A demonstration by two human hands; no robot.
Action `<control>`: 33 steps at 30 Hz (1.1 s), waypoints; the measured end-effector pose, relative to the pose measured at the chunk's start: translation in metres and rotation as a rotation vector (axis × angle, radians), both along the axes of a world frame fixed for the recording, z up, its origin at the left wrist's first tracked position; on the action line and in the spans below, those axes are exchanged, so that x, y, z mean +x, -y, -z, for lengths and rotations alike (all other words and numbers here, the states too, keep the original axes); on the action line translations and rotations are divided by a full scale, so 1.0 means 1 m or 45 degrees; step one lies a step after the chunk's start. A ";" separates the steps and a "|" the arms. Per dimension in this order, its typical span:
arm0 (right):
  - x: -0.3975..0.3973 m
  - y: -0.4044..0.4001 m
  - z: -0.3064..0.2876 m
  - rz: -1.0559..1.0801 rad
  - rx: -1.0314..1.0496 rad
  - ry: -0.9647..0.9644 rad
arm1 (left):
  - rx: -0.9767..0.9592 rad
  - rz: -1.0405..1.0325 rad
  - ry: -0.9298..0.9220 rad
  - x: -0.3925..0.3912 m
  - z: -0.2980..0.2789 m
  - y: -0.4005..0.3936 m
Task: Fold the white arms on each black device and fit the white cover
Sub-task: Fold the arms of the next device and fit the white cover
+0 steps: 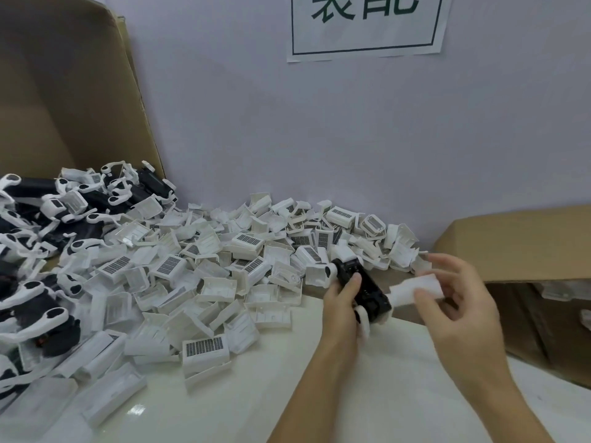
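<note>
Spreading across the white table (319,394), a heap of white covers (192,270). Right of it, left hand (343,302) grips a black device (364,289) above the table; right hand (454,298) pinches one white cover (415,287) just beside it, blurred.

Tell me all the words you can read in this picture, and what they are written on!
"装配": two big green characters on the white paper sign stuck to the wall, inside a thin green border. Their tops are cut off by the picture's edge, so this reading is likely but not certain.
White covers in the pile: only dark grid patches, no readable words.
Black device in the left hand: no readable print.
</note>
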State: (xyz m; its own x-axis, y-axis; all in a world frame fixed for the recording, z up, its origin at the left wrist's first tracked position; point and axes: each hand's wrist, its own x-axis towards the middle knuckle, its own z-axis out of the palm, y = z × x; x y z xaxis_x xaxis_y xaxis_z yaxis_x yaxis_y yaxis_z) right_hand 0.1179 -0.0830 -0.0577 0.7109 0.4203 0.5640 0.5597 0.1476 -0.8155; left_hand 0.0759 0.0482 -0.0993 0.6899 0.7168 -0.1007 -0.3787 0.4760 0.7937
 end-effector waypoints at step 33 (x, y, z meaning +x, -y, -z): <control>0.008 -0.014 0.053 0.229 -0.051 -0.018 | 0.784 0.162 -0.323 -0.002 0.002 0.021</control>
